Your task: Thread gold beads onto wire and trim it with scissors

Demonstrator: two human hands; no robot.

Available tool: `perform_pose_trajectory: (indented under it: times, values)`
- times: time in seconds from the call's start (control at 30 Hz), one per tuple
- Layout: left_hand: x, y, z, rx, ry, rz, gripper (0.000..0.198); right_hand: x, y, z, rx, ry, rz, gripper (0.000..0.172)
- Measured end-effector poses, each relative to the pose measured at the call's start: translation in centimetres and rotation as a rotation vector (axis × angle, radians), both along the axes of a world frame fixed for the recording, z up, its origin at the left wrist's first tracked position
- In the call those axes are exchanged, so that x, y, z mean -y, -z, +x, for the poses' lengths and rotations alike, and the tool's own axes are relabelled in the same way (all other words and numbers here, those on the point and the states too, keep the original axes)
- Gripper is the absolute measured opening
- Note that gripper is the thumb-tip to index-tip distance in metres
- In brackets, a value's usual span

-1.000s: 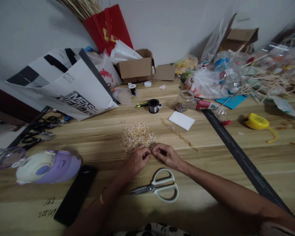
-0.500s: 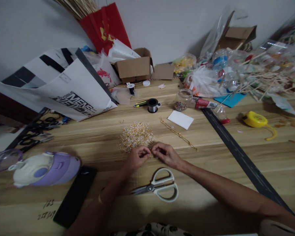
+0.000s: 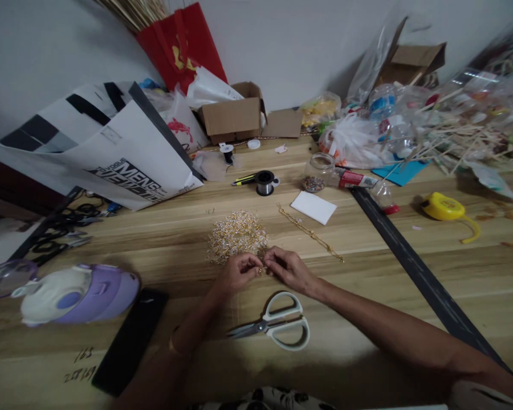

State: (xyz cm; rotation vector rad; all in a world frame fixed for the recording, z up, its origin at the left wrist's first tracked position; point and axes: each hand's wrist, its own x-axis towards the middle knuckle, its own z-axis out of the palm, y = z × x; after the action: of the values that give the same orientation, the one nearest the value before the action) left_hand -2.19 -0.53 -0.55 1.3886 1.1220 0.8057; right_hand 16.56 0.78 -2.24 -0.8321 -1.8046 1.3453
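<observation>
Both hands [image 3: 263, 270] pinch a small gold piece [image 3: 261, 269] beside the bead pile [image 3: 237, 234].

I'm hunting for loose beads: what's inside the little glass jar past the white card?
The glass jar stands open on the wooden table, with a low layer of small mixed-colour bits at its bottom, too small to identify. The rest looks empty. Its far side is blurred by the glass.

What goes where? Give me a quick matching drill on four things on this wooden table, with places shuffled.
1. White-handled steel scissors
2. Yellow tape measure
3. Flat black phone
4. Heap of gold and silver pins

a. Far right of the table
b. Just beyond both hands
c. Right of the lilac bottle
d. Between the forearms

Pairs: 1-d, 2-a, 3-c, 4-b
</observation>
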Motion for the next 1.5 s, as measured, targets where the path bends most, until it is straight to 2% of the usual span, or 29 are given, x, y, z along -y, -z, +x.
perform_pose_trajectory:
  times: [0.47,0.67,0.8,1.0,1.17,1.5]
  values:
    - [-0.1,-1.1,0.2,-0.16,0.055,0.113,0.026,0.1,-0.2,0.1,0.03,0.008,0.025,0.023]
    - [-0.5,-1.0,-0.3,-0.28,0.072,0.207,0.021,0.1,-0.3,0.1,0.049,0.011,0.045,0.021]
    - [-0.8,-1.0,-0.8,-0.3,0.145,0.247,0.022,0.1,-0.1,0.1,0.042,0.013,0.035,0.019]
    - [-1.2,-2.5,-1.6,-0.342,0.293,0.246,0.026,0.2,0.1,0.1,0.059,0.018,0.044,0.017]
    - [-1.4,-3.6,-1.6,-0.428,0.332,0.251,0.027,0.2,0.0,0.2,0.09,0.018,0.085,0.015]
    - [-1.6,-3.4,-1.5,-0.44,0.335,0.274,0.028,0.3,-0.2,0.3,0.1,0.024,0.112,0.016]
